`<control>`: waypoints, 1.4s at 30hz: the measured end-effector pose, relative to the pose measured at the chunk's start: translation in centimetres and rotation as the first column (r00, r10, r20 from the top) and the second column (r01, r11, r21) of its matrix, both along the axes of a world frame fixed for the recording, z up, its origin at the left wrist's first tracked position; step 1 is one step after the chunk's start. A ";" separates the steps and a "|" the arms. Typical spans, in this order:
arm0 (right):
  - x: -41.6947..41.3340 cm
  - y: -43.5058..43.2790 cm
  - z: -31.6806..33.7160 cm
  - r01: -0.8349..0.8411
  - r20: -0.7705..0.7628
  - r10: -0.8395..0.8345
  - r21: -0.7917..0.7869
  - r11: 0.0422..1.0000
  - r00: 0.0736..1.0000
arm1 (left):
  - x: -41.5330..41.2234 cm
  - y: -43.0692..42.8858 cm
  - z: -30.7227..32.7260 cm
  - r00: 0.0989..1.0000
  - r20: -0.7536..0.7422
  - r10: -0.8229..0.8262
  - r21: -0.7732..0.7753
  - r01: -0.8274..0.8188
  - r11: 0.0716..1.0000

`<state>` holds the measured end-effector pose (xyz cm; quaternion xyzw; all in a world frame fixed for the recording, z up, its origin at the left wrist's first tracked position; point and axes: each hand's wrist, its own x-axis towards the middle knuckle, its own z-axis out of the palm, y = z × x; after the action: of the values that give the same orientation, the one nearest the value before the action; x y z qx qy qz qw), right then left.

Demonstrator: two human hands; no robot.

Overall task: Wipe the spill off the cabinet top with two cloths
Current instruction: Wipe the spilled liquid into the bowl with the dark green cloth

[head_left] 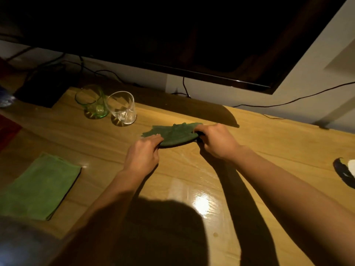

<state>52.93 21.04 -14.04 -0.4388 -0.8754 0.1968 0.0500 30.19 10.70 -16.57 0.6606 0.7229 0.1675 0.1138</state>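
A dark green cloth (173, 134) lies bunched on the wooden cabinet top (269, 135), past the middle. My left hand (143, 155) pinches its near left edge and my right hand (215, 141) grips its right end, so both hands hold the same cloth. A second, lighter green cloth (38, 187) lies folded flat at the left, away from both hands. A wet sheen (199, 200) glistens on the wood below my hands.
A green glass (92, 102) and a clear glass (123, 108) stand at the back left. A dark TV (172, 35) hangs over the back edge, with cables behind. A dark box (40, 89) sits far left; a dark object (343, 173) lies at the right edge.
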 end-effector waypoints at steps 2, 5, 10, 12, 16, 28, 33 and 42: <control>1.4 -1.4 0.2 -0.050 0.025 0.050 0.006 0.999 0.998 | 1.1 -1.8 0.1 0.999 0.001 -0.033 0.008 0.033 0.999; 4.1 -4.8 0.5 -0.057 0.038 0.058 -0.041 0.998 0.998 | 3.5 -5.7 0.0 0.998 -0.022 -0.059 -0.023 0.059 0.998; 9.5 -12.5 1.1 -0.078 0.037 0.083 -0.126 0.989 0.996 | 9.6 -14.9 0.0 0.999 0.003 -0.034 -0.088 0.034 0.996; 12.2 -16.5 1.4 -0.087 0.035 0.093 -0.149 0.985 0.995 | 12.4 -19.0 0.4 0.999 0.019 -0.029 -0.131 0.031 0.991; 18.5 -25.1 1.3 -0.070 0.021 0.077 -0.225 0.972 0.997 | 17.7 -26.4 1.2 0.997 0.043 -0.060 -0.248 0.069 0.966; 28.3 -39.4 4.1 0.010 0.240 0.097 -0.410 0.912 0.966 | 25.7 -37.3 6.2 0.972 0.200 -0.126 -0.505 0.212 0.836; 27.7 -39.2 7.7 0.068 0.230 0.066 -0.532 0.844 0.971 | 24.6 -36.7 8.4 0.954 0.283 -0.095 -0.566 0.246 0.787; 16.5 -33.7 14.4 0.048 0.129 0.030 -0.563 0.825 0.991 | 11.5 -33.4 13.1 0.921 0.389 0.006 -0.516 0.212 0.830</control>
<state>69.39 -12.67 0.37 -0.4502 -0.7772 0.4170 -0.1394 41.70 -22.69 -3.44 0.5947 0.6675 0.0697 0.4426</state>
